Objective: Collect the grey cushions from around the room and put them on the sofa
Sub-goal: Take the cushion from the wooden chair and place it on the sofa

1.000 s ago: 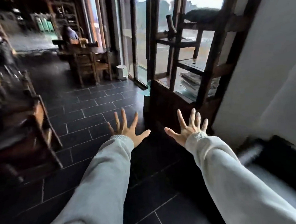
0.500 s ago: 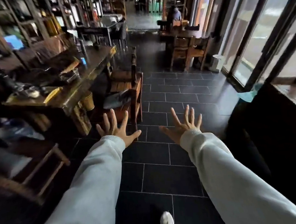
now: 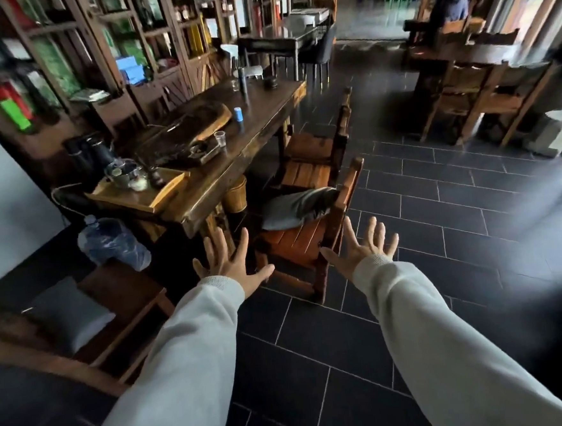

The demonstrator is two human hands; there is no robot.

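A grey cushion (image 3: pixel 297 208) lies slumped on the seat of a wooden chair (image 3: pixel 305 241) just ahead of me. A second grey cushion (image 3: pixel 71 319) rests on a low wooden seat (image 3: pixel 122 290) at the lower left. My left hand (image 3: pixel 232 266) is stretched out with fingers spread, empty, just short of the chair's left edge. Also empty and spread, my right hand (image 3: pixel 363 248) hovers at the chair's right side, beside its backrest. Neither hand touches a cushion. No sofa is in view.
A long wooden table (image 3: pixel 244 135) with a tea tray (image 3: pixel 138 189), cups and a kettle stands left of the chair. A large water bottle (image 3: pixel 112 241) lies on the floor. Shelves (image 3: pixel 95 52) line the left wall. Another table (image 3: pixel 468 63) with chairs and a seated person (image 3: pixel 449 4) is far right. Dark tiled floor (image 3: pixel 456 220) spreads right.
My view has swung left from the window and shelf toward the table, and I have moved closer to the chair with the grey cushion. Both hands stay spread and empty.
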